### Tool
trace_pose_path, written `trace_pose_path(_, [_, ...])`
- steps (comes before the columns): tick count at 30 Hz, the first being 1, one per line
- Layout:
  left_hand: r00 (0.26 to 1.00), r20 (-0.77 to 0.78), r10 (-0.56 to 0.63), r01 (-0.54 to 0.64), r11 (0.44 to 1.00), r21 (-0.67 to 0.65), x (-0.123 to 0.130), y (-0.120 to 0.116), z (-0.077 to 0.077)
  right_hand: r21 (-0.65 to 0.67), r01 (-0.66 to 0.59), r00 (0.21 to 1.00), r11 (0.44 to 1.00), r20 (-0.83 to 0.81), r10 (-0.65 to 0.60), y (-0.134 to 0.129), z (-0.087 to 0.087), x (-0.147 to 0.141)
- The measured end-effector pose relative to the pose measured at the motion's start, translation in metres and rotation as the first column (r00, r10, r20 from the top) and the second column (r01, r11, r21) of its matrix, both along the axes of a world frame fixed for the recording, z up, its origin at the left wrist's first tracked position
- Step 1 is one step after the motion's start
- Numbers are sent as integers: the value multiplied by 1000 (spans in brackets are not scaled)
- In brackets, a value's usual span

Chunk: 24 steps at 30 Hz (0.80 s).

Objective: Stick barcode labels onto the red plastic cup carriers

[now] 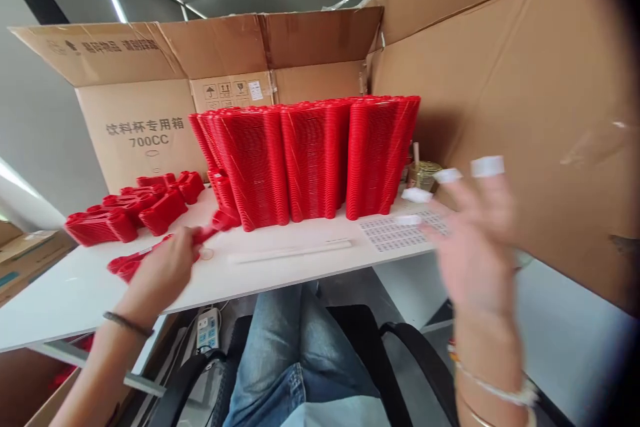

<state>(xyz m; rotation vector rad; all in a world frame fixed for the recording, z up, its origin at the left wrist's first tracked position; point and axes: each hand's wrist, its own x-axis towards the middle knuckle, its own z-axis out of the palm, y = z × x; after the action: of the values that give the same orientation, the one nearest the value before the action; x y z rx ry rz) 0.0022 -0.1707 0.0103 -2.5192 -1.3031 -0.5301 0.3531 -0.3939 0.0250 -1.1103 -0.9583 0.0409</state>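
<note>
My left hand (167,267) is closed around a red plastic piece (207,233) above the white table, left of centre. My right hand (475,247) is raised over the table's right side, blurred, with its fingers spread and white covers on several fingertips. Beneath and left of it lies a sheet of small printed labels (395,232). Tall stacks of thin red pieces (315,160) stand upright behind both hands. More red bundles (135,203) lie at the left, and some red pieces (125,265) lie beside my left hand.
Cardboard walls (525,100) enclose the table (280,273) at the back and right. A white strip (295,251) lies near the front edge. A gold-coloured container (425,175) stands behind my right hand. Below are chair armrests and a power strip (207,328).
</note>
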Motion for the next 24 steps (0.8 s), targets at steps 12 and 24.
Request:
trace_pose_path(12, [840, 233, -490, 478, 872, 110, 125, -109, -101, -192, -653, 727, 733, -428, 536, 60, -54, -75])
trace_pose_path(24, [644, 758, 106, 692, -504, -517, 107, -94, -70, -137, -828, 541, 543, -450, 710, 45, -24, -47])
